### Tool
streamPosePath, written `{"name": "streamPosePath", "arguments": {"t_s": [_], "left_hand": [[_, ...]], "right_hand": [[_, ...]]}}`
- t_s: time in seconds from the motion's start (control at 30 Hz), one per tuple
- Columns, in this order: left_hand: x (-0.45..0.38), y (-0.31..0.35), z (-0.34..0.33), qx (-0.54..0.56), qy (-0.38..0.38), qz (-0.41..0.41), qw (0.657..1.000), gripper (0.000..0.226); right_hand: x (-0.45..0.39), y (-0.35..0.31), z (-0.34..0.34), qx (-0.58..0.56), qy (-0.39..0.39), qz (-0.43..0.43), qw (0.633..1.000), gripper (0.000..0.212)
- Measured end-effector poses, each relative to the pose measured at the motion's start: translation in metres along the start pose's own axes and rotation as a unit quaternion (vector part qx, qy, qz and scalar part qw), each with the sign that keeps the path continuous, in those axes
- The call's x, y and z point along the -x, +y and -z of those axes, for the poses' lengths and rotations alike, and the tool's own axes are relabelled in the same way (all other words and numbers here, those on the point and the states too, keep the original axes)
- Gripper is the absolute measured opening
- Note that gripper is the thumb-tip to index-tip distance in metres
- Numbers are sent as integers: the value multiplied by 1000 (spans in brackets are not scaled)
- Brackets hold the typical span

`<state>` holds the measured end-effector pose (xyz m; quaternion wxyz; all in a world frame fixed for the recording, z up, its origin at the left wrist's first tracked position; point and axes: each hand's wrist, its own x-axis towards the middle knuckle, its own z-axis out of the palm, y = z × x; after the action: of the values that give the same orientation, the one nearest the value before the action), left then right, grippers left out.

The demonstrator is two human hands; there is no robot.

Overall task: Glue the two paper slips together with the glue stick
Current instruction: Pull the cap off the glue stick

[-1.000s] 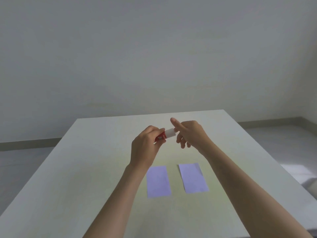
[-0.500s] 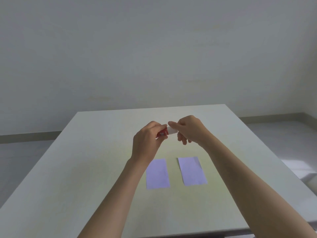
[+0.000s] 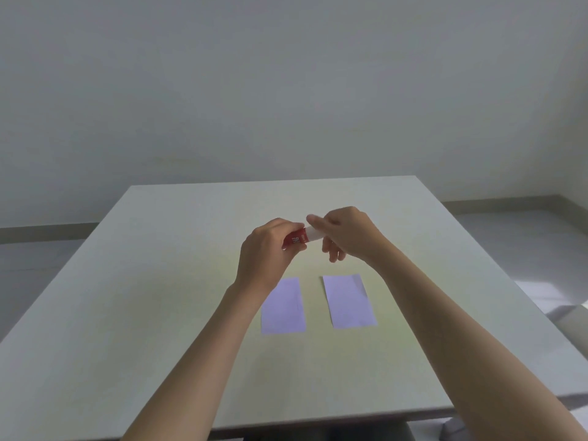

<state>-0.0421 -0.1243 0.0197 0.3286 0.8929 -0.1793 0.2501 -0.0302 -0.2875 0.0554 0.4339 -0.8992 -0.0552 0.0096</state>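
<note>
Glue stick (image 3: 302,238): glossy plastic, probably. Paper slips (image 3: 348,301): thin matt paper, faintly creased. Table (image 3: 159,281): smooth matt.

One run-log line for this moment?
uncapping | left hand grips glue stick | right hand on cap | slips apart

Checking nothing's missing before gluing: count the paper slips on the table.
2. Left paper slip lies flat, partly behind the left wrist; right paper slip lies flat beside it, apart. No others visible, though the arms could hide one.
</note>
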Motion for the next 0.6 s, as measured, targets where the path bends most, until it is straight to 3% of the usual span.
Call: {"name": "streamPosePath", "arguments": {"t_s": [0.17,0.27,0.37,0.53,0.6], "left_hand": [[1,-4,-2,30,-1,13,999,28],[3,-8,-3,46,-9,28,999,24],[7,-15,-1,48,-3,53,997,19],[15,-23,4,98,29,105,989,12],[19,-24,5,115,48,120,985,11]], "right_hand": [[-1,6,4,-40,-8,41,998,9],[1,12,12,-102,-15,59,993,13],[-1,24,25,-134,32,47,989,18],[-15,71,37,-13,174,-42,984,19],[-18,93,36,42,190,-84,977,19]]}}
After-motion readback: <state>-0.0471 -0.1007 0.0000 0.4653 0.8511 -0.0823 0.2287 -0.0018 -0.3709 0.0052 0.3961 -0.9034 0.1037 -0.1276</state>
